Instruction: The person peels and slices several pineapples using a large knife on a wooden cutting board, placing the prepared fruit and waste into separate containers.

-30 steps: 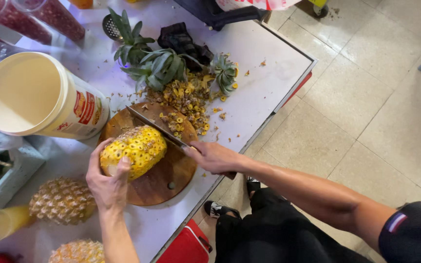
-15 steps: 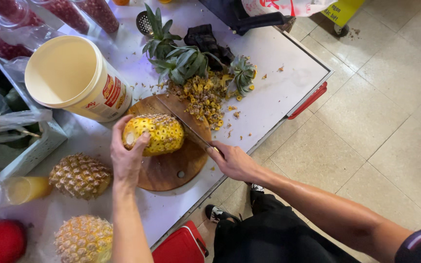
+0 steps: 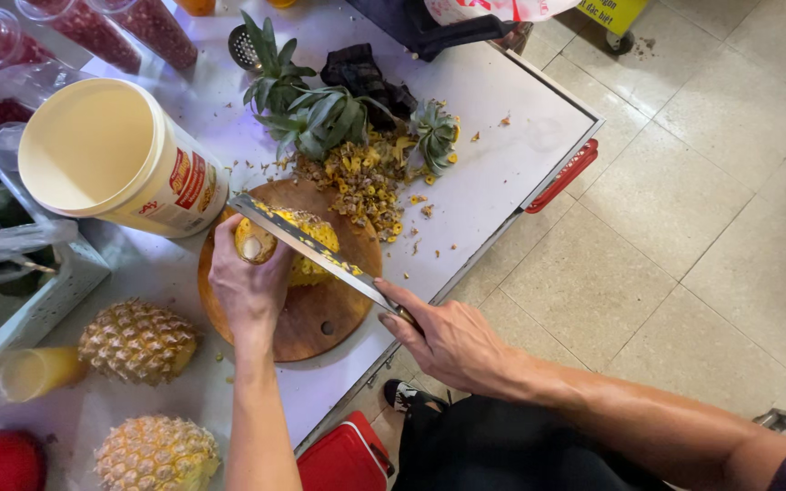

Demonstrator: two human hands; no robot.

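Note:
My left hand (image 3: pixel 249 284) grips a peeled yellow pineapple (image 3: pixel 313 238) lying on a round wooden cutting board (image 3: pixel 320 314). In my right hand (image 3: pixel 443 338) is a long knife (image 3: pixel 307 248). Its blade lies across the top of the pineapple, with the tip toward the white bucket. Bits of yellow flesh stick to the blade. My left hand hides the pineapple's near end.
A large white bucket (image 3: pixel 111 159) stands left of the board. Cut pineapple crowns (image 3: pixel 320 114) and a heap of peel scraps (image 3: pixel 366 182) lie behind it. Two unpeeled pineapples (image 3: pixel 138 341) (image 3: pixel 155 452) sit near the front left beside a cup of yellow juice (image 3: pixel 34 373). Tiled floor is to the right.
The knife has lifted from beside the pineapple and now lies across its top. My left hand has turned the fruit and covers more of it. The view has shifted closer.

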